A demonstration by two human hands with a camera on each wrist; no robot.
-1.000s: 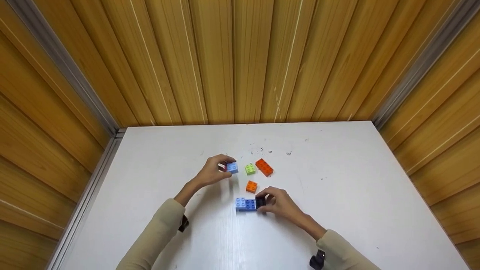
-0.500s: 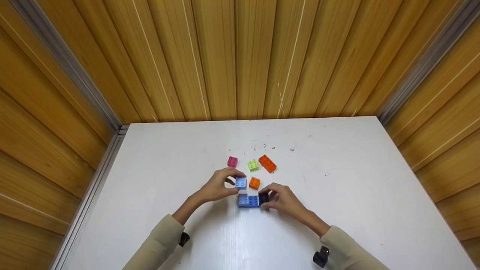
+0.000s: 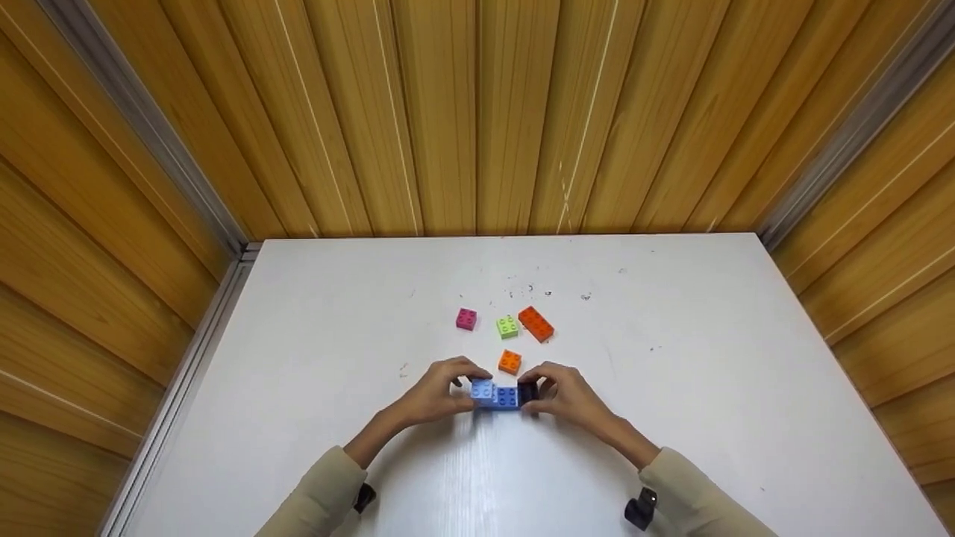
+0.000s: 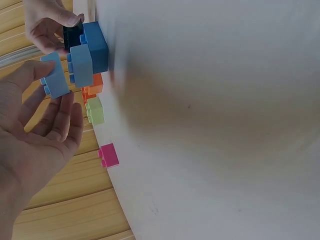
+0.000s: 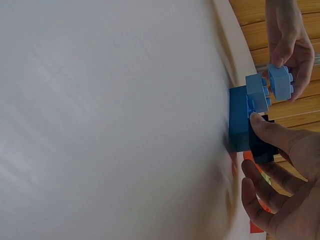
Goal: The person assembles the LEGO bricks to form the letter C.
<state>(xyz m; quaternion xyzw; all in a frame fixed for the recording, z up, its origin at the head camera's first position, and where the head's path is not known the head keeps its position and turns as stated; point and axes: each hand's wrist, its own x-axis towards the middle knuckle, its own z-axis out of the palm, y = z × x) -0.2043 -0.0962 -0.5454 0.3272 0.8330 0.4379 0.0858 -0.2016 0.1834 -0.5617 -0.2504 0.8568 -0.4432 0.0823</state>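
Between thumb and fingers, my left hand (image 3: 440, 391) pinches a light blue building brick (image 4: 56, 77). A gap shows in both wrist views between it and a second light blue brick (image 4: 82, 65) just below. That lower brick sits on one end of a longer blue brick (image 5: 239, 120), which lies on the table. At the blue brick's right end is a black brick (image 5: 261, 145), and my right hand (image 3: 565, 391) grips it by its sides. Bare studs of the blue brick show between the light blue and black ones in the head view.
Just behind the blue brick lies an orange brick (image 3: 510, 362). Farther back are a lime green brick (image 3: 507, 327), a longer red-orange brick (image 3: 536, 324) and a magenta brick (image 3: 466, 319). Wood-look panels (image 3: 440, 119) rise behind the white table (image 3: 671, 335).
My left hand has carried the light blue brick toward me and to the right, over the other light blue one. My right hand keeps its grip on the black brick.
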